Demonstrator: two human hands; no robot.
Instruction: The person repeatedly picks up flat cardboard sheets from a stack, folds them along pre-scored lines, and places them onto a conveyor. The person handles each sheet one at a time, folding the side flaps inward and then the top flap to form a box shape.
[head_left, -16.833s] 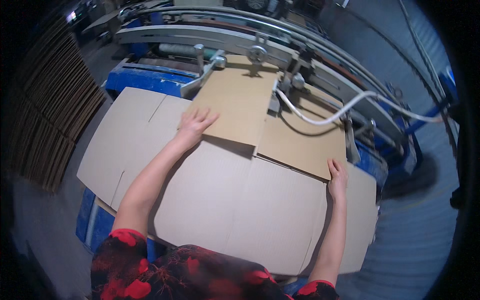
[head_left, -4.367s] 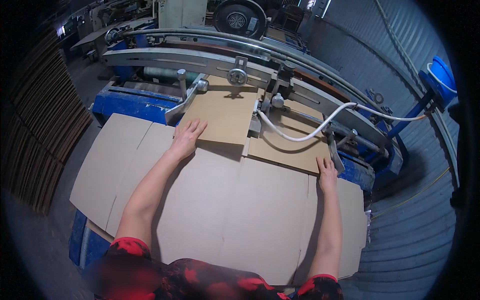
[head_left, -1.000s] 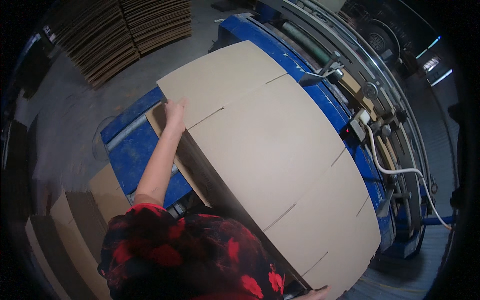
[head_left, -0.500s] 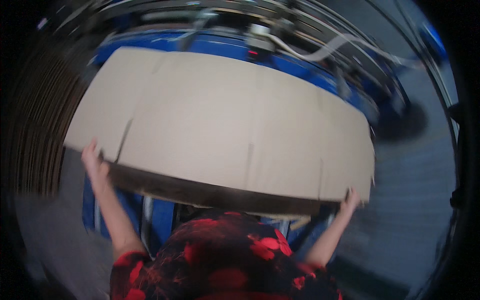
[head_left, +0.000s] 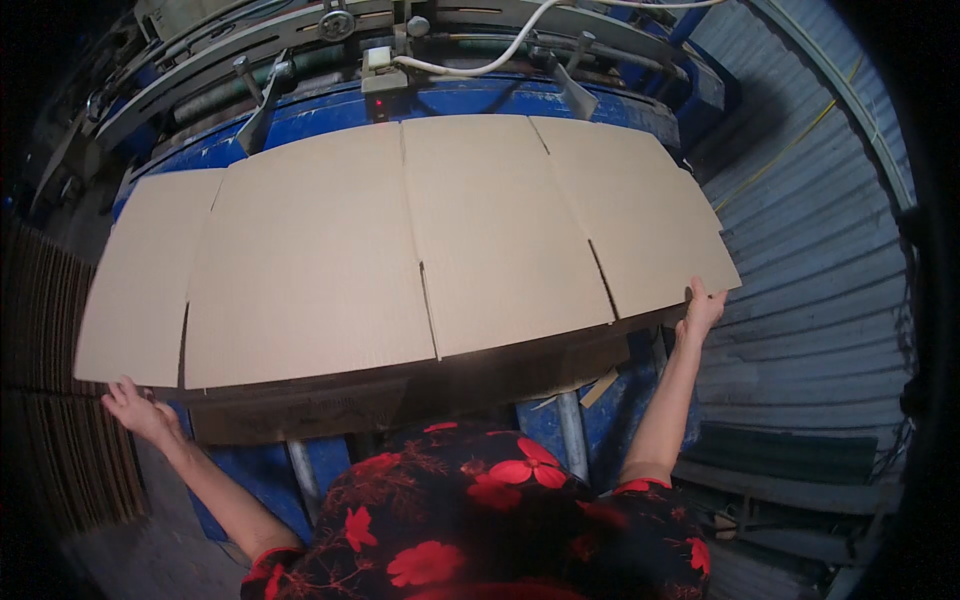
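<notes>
Box factory: machine [head_left: 420, 60], cardboard sheets [head_left: 400, 240]

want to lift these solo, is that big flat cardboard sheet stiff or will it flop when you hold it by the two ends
Probably fairly stiff: the cardboard sheet spans flat between the left hand and right hand with no visible sag. The slots cut into its near edge suggest flaps that may hinge. Likely light for its size, but its width makes it awkward to carry.

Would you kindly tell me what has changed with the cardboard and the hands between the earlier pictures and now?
Earlier both hands lay flat on top of the sheets, at the machine's infeed. Now the left hand and right hand grip the near corners of a stack of slotted cardboard sheets, taken hold of and brought flat in front of the blue machine. The machine and its white hose stayed put.
</notes>
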